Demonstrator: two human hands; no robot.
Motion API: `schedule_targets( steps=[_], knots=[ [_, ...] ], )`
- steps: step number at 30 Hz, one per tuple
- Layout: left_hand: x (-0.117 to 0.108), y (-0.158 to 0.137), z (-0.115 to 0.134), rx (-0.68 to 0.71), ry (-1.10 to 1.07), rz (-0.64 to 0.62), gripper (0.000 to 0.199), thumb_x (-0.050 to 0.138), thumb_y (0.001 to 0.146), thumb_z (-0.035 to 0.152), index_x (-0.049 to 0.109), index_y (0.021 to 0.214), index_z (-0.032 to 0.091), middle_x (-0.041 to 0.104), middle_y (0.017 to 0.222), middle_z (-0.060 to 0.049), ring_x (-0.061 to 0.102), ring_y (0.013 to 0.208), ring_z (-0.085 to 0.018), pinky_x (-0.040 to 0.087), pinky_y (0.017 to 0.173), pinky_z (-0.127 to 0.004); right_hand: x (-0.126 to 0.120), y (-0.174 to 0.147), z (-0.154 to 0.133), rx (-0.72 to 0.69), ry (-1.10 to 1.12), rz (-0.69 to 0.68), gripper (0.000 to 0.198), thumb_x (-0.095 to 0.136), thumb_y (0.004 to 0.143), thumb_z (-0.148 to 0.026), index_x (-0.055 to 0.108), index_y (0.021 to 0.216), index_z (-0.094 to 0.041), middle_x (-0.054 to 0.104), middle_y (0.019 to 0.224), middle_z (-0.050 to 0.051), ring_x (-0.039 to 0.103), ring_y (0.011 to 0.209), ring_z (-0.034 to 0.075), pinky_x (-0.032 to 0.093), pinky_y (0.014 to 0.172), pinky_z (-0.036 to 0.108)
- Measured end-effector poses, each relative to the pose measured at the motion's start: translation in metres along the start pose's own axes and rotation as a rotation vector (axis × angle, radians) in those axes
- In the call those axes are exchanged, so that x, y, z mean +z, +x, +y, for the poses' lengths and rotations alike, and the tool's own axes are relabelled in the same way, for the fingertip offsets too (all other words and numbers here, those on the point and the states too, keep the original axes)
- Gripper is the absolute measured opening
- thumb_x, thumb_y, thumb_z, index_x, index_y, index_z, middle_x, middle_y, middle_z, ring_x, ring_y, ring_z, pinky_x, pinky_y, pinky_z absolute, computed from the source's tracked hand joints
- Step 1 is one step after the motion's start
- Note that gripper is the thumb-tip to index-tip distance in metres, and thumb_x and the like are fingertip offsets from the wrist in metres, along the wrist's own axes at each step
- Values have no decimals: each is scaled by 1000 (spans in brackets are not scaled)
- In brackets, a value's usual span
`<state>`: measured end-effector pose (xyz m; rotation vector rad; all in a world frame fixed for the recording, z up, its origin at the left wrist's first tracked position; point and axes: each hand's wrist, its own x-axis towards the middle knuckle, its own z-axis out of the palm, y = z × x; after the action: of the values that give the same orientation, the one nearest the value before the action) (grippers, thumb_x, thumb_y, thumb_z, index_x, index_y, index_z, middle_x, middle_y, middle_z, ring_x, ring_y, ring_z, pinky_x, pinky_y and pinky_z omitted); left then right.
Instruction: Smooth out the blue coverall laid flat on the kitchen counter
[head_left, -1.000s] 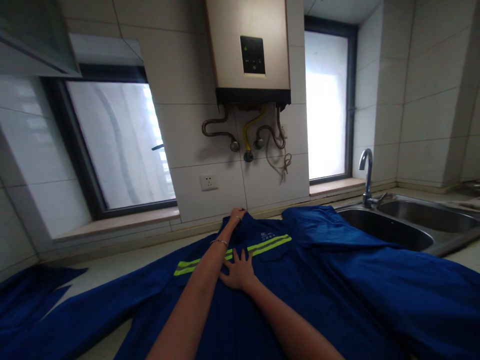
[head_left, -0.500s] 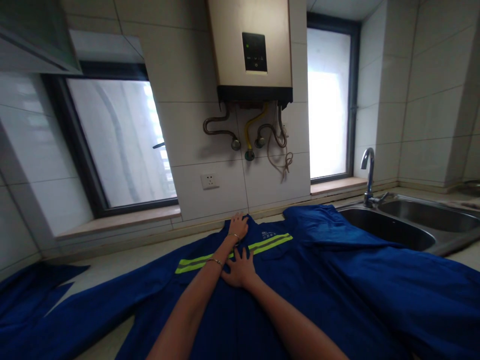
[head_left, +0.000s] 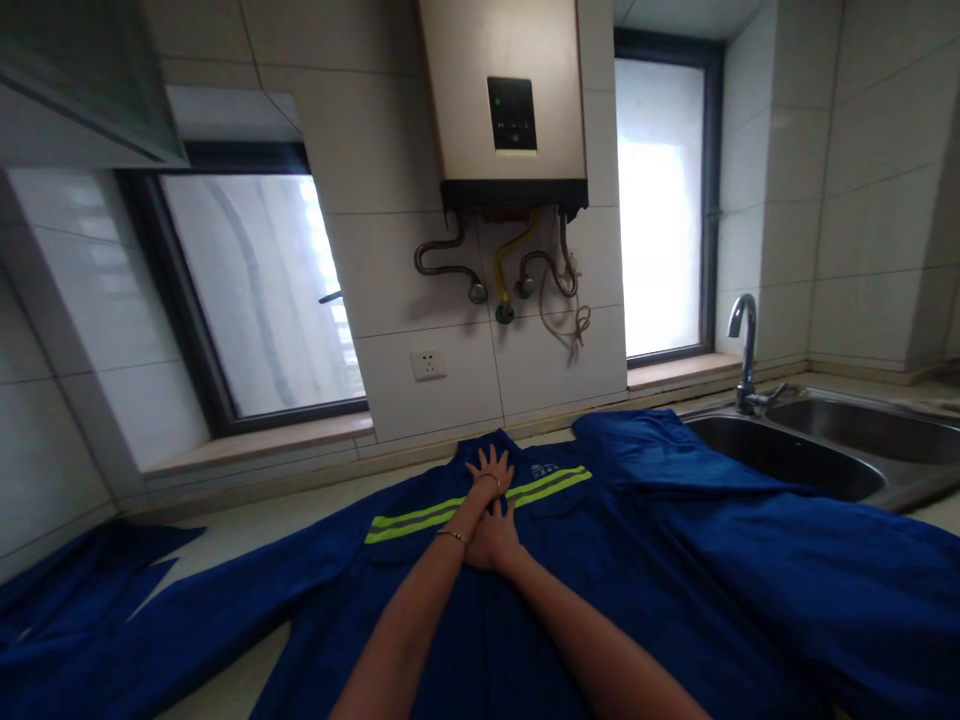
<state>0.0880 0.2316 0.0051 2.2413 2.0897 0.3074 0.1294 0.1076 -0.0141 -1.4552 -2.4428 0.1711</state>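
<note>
While both arms reach forward over the counter (head_left: 225,520), the left hand (head_left: 491,470) lies flat and open, fingers spread, on the chest of a blue work jacket (head_left: 525,600), just below its collar and on the reflective yellow stripe (head_left: 480,503); it grasps nothing and only presses the cloth down. The right hand (head_left: 491,540) rests just behind it, palm down on the front of the jacket, partly hidden by the left wrist, which carries a thin bracelet (head_left: 451,536); its fingers appear extended rather than closed, and no fold of fabric shows between them. The jacket is spread face up along the counter, one sleeve trailing far to the left, while the other side and a further mass of blue fabric (head_left: 787,560) run to the right as far as the rim of the steel sink (head_left: 795,465), beneath the faucet (head_left: 745,350). Several risks can be judged from this arrangement. Because the hands bear on one small area, a sideways push could bunch the cloth into creases elsewhere. The fabric at the sink rim could slide into the basin and get wet if the garment is tugged rightward. The long left sleeve could drag off the counter edge. A water heater (head_left: 510,100) hangs on the wall above, well clear of the hands.
</note>
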Motion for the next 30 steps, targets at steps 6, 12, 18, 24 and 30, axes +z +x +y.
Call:
schedule_targets(
  steps=[6, 12, 18, 24, 30],
  knots=[
    [1, -4, -11, -124, 21, -108, 69, 19, 83, 56, 28, 140, 18, 8, 150, -10, 4, 135, -39, 10, 102, -62, -4, -4, -3, 15, 30, 9, 66, 28, 83, -60, 28, 141, -29, 27, 146, 10, 12, 132, 39, -2, 97, 66],
    [-15, -33, -74, -201, 72, -119, 66, 22, 85, 55, 31, 139, 18, 18, 148, -14, 10, 135, -35, 9, 104, -60, -6, -7, -6, 60, 66, 4, 63, 26, 80, -69, 39, 133, -38, 19, 149, 5, 11, 133, 40, -1, 97, 65],
    [-23, -50, -88, -152, 74, -133, 55, 27, 84, 58, 37, 134, 37, 25, 147, -5, 18, 133, -39, 18, 95, -68, -9, -9, -8, 80, 52, -11, 60, 28, 81, -66, 36, 135, -40, 15, 150, 4, 9, 134, 39, -4, 97, 64],
    [-18, -50, -84, -178, 89, -12, 53, 22, 89, 45, 30, 138, 27, 22, 148, -7, 19, 134, -31, 19, 103, -57, -11, -10, -9, 75, 62, -27, 61, 28, 81, -66, 36, 135, -39, 15, 150, 5, 9, 133, 40, -3, 97, 65],
    [-11, -62, -88, -169, 117, 17, 49, 20, 91, 33, 38, 135, 20, 26, 147, -6, 21, 134, -25, 21, 106, -46, -9, -8, -6, 85, 70, -10, 61, 31, 80, -66, 39, 133, -38, 19, 149, 6, 11, 133, 40, -1, 97, 64]
  ],
)
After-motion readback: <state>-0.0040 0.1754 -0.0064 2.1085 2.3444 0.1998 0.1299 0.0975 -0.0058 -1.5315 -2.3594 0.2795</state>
